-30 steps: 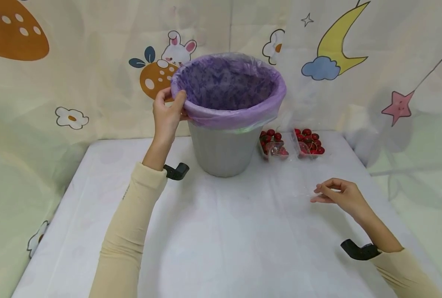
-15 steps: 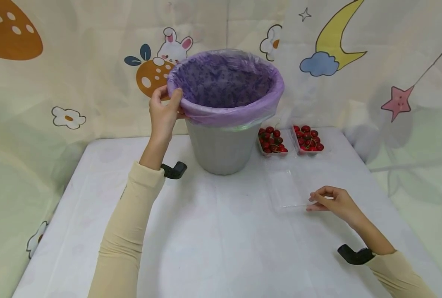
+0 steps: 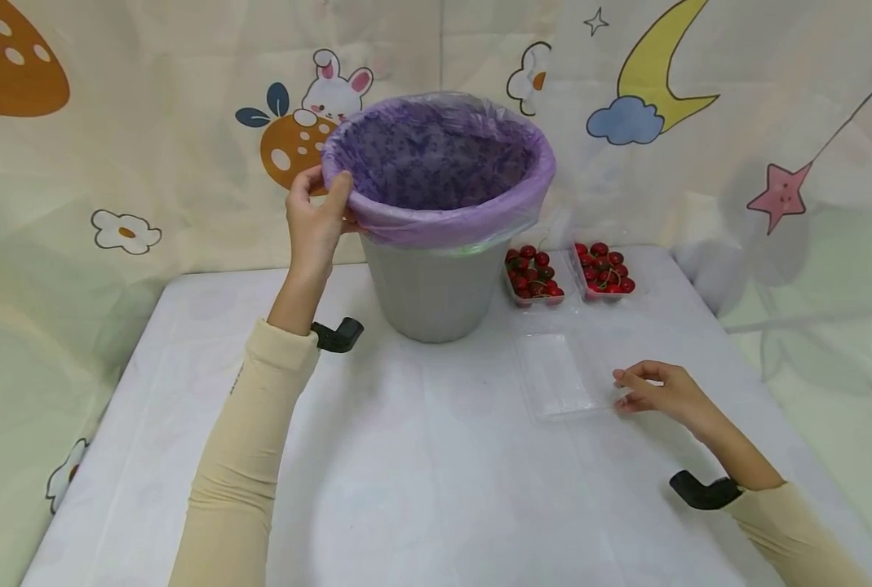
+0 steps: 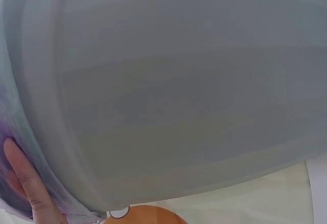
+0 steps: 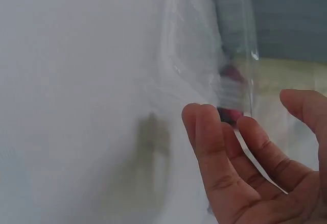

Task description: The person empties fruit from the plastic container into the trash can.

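A grey trash can (image 3: 436, 293) lined with a purple plastic bag (image 3: 458, 227) stands at the back of the table. My left hand (image 3: 312, 228) grips its left rim over the bag; in the left wrist view a finger (image 4: 31, 183) lies along the bag beside the grey wall. A clear plastic container (image 3: 556, 375) with no visible contents lies on the table in front of the cherries. My right hand (image 3: 663, 395) is just right of it, with thumb and fingers parted and nothing between them. The right wrist view shows the container (image 5: 194, 45) beyond the fingertips.
Two clear boxes of red cherries, a left one (image 3: 531, 277) and a right one (image 3: 603, 271), sit right of the trash can. A white cloth covers the table (image 3: 436, 489). A printed curtain (image 3: 208, 147) hangs close behind.
My right hand has lowered the clear container onto the table and let go of it; its fingers have parted. The left hand keeps its grip on the rim. The head view has shifted slightly.
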A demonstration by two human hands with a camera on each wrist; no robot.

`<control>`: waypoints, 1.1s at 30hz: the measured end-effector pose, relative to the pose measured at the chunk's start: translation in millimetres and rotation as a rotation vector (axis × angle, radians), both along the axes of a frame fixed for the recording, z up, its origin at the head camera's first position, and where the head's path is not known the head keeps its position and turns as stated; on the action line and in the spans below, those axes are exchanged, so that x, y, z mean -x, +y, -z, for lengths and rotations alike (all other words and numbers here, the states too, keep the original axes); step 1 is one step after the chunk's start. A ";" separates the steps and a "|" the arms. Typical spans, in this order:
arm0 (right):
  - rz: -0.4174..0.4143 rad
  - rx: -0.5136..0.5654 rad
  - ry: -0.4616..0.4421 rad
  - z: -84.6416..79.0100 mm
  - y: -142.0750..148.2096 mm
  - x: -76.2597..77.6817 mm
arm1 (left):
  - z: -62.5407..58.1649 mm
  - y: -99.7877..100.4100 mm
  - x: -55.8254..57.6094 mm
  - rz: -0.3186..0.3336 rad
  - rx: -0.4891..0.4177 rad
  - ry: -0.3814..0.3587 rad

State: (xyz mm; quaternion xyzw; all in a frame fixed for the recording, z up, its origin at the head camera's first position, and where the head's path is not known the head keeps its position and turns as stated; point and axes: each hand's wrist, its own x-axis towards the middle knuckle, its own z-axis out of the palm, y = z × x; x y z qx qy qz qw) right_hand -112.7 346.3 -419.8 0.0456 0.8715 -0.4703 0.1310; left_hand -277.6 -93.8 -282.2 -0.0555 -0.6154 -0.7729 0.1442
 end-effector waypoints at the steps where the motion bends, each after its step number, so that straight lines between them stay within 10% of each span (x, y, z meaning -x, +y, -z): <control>1: -0.005 -0.002 0.009 -3.0 3.5 2.3 | -1.0 -0.1 0.7 -0.001 -0.007 0.000; 13: 0.020 0.102 0.084 -30.1 54.5 44.1 | -11.7 -3.2 6.4 -0.024 -0.011 0.017; 23: 0.229 0.123 0.087 -15.5 64.6 69.3 | -5.6 -5.4 -1.5 0.013 0.032 -0.020; 33: 0.455 0.367 -0.020 -2.9 68.5 108.0 | -1.2 -4.6 -6.9 0.009 0.089 -0.017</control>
